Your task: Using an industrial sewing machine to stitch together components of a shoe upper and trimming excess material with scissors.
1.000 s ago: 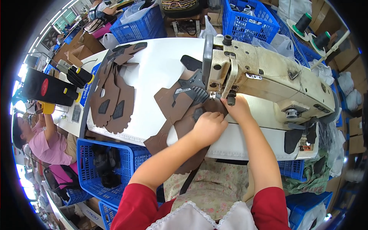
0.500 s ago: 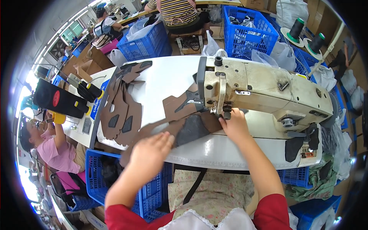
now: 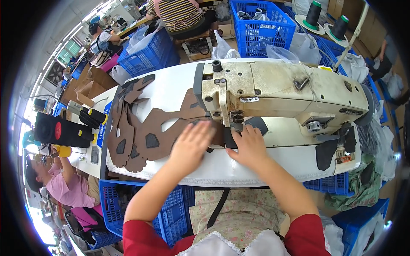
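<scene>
A cream sewing machine (image 3: 277, 85) stands on the white table, its needle and presser-foot area (image 3: 236, 121) over a brown cut piece (image 3: 171, 123) with dark patches. My left hand (image 3: 192, 145) lies flat on this piece, left of the needle, its fingers stretched and slightly blurred. Close to the presser foot, my right hand (image 3: 250, 147) rests with thumb and fingers apart on a small black patch (image 3: 231, 138). Another dark patch (image 3: 257, 124) shows just beyond its fingers. Several similar brown pieces (image 3: 124, 141) lie stacked at the left.
Thread cones (image 3: 314, 15) stand behind the machine. Blue crates (image 3: 262, 32) with bags are beyond the table, and another blue crate (image 3: 171, 217) is below its front edge. A black patch (image 3: 326, 154) lies at the right end. Co-workers sit at the left and far side.
The brown piece has swung and shifted so its dark patch is now left. My left hand has moved right and up toward the needle; my right hand now spreads over a black patch.
</scene>
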Demonstrator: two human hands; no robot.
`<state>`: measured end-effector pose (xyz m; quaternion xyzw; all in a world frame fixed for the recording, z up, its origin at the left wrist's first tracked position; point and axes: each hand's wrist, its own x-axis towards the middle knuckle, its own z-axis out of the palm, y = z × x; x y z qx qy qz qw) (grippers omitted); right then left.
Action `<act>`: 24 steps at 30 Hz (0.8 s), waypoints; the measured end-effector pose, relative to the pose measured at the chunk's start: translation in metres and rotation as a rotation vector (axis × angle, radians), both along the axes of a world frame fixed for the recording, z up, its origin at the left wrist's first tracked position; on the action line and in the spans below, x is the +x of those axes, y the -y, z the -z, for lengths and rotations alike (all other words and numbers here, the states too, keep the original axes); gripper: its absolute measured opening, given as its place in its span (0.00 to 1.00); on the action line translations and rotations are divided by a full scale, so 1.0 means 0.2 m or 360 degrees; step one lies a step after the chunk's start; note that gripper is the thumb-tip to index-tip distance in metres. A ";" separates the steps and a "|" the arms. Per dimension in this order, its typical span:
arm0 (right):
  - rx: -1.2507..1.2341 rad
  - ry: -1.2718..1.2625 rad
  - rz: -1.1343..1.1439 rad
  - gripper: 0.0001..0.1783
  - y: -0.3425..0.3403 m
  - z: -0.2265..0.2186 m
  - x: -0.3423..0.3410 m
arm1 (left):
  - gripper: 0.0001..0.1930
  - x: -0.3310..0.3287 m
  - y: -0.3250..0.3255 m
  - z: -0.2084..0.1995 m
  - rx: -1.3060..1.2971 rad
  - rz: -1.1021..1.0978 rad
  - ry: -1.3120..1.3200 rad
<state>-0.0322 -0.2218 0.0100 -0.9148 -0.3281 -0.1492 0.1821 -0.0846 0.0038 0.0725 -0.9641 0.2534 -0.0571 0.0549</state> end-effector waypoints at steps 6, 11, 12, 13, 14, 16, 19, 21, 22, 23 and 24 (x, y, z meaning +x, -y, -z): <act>-0.0207 -0.0144 -0.0432 0.16 0.01 -0.06 0.13 | 0.28 0.15 0.10 0.18 -0.0122 0.0006 0.0269; -0.0469 0.0012 -0.0614 0.10 -0.01 -0.04 0.15 | 0.22 0.20 0.06 0.18 -0.0275 -0.0007 -0.0133; -0.0468 0.0008 -0.0618 0.10 -0.01 -0.02 0.15 | 0.22 0.20 0.05 0.18 -0.0274 -0.0010 -0.0137; -0.0422 0.0131 -0.0612 0.11 -0.01 0.01 0.14 | 0.22 0.20 0.05 0.18 -0.0255 0.0016 -0.0123; -0.0378 0.0256 -0.0607 0.12 0.00 0.02 0.14 | 0.22 0.20 0.05 0.18 -0.0237 0.0041 -0.0106; -0.0352 0.0272 -0.0596 0.14 0.03 0.04 0.12 | 0.22 0.19 0.05 0.21 -0.0267 0.0160 -0.0026; -0.0284 0.0320 -0.0562 0.17 0.08 0.08 0.11 | 0.25 0.17 0.06 0.26 -0.0365 0.0283 0.0063; -0.0251 0.0340 -0.0547 0.18 0.11 0.09 0.11 | 0.27 0.17 0.07 0.27 -0.0444 0.0279 0.0062; -0.0216 0.0346 -0.0546 0.18 0.12 0.10 0.11 | 0.27 0.16 0.07 0.27 -0.0486 0.0264 0.0054; -0.0181 0.0351 -0.0543 0.18 0.13 0.10 0.12 | 0.27 0.16 0.06 0.27 -0.0527 0.0249 0.0046; -0.0183 0.0339 -0.0542 0.18 0.14 0.10 0.12 | 0.27 0.16 0.05 0.26 -0.0531 0.0249 0.0034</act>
